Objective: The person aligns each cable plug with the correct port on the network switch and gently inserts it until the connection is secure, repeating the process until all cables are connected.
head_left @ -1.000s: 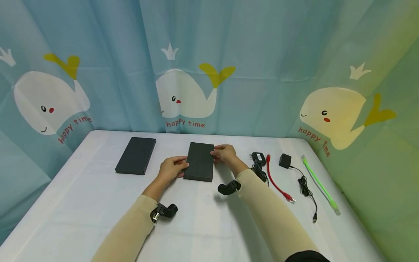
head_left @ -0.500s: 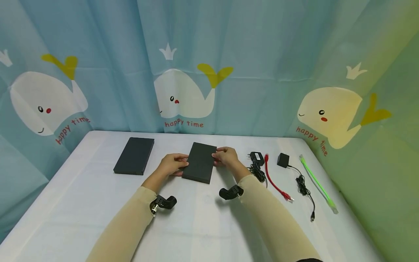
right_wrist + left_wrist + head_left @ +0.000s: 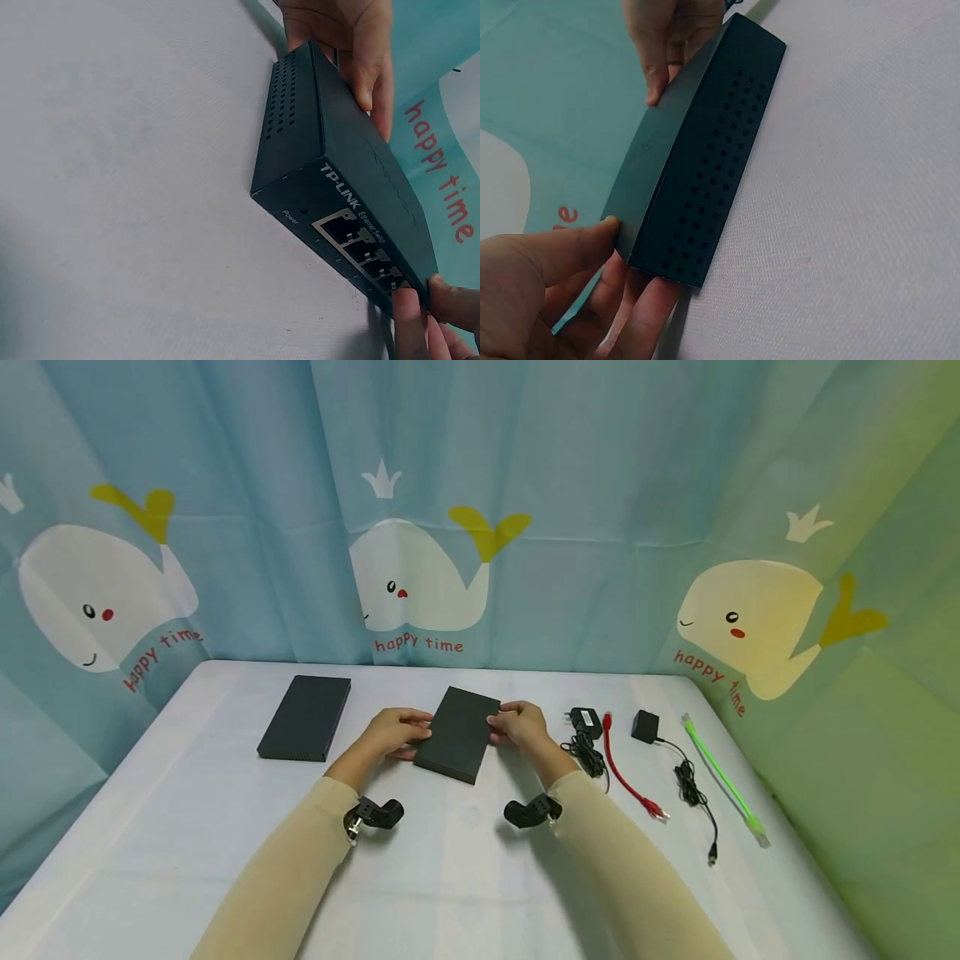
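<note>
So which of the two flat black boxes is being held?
The right box, gripped by the left hand and right hand; the other box, farther left, lies untouched.

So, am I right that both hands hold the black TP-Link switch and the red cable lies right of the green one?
Not quite: the red cable lies left of the green cable, as the head view shows. The left hand and right hand do hold the switch.

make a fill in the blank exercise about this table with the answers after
The left hand and right hand hold a flat, black, rectangular switch branded ____.
In the head view, a thin red cable lies to the ____ of a thin green cable.
The pale blue fabric curtain says "happy ____" in red.
Missing words: TP-LINK; left; time.
</note>
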Motion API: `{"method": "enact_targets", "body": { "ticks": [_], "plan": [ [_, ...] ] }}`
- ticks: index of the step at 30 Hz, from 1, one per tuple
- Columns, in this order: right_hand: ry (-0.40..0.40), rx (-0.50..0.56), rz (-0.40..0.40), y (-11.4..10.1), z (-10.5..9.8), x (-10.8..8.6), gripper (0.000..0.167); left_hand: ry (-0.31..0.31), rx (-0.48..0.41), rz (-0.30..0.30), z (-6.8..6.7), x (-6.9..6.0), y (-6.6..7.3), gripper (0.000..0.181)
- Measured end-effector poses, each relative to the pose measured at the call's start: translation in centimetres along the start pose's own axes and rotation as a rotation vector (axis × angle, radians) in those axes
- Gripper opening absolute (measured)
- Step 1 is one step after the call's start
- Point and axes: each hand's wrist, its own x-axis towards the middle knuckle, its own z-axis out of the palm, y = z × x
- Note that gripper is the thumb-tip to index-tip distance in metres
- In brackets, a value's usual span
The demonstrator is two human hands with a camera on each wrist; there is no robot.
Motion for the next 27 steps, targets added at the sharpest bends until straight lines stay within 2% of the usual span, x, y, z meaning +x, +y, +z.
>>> {"method": "enact_targets", "body": {
  "ticks": [6,15,23,27],
  "plan": [
    [0.012,-0.004,-0.019,0.3,-0.1,-0.3,0.042,-0.023,0.000,-0.005,0.0,0.3,-0.1,0.039],
    [0.017,-0.022,0.004,0.0,-0.4,-0.5,0.042,-0.042,0.005,0.006,0.1,0.4,-0.2,0.038],
    [0.064,-0.294,-0.090,-1.8,-0.8,-0.1,0.047,-0.031,0.017,-0.009,0.2,0.2,-0.3,0.037],
    [0.035,-0.387,-0.140,-3.1,-0.7,0.7,0.048,-0.022,0.021,-0.007,0.2,0.2,-0.2,0.037]
  ]
}}
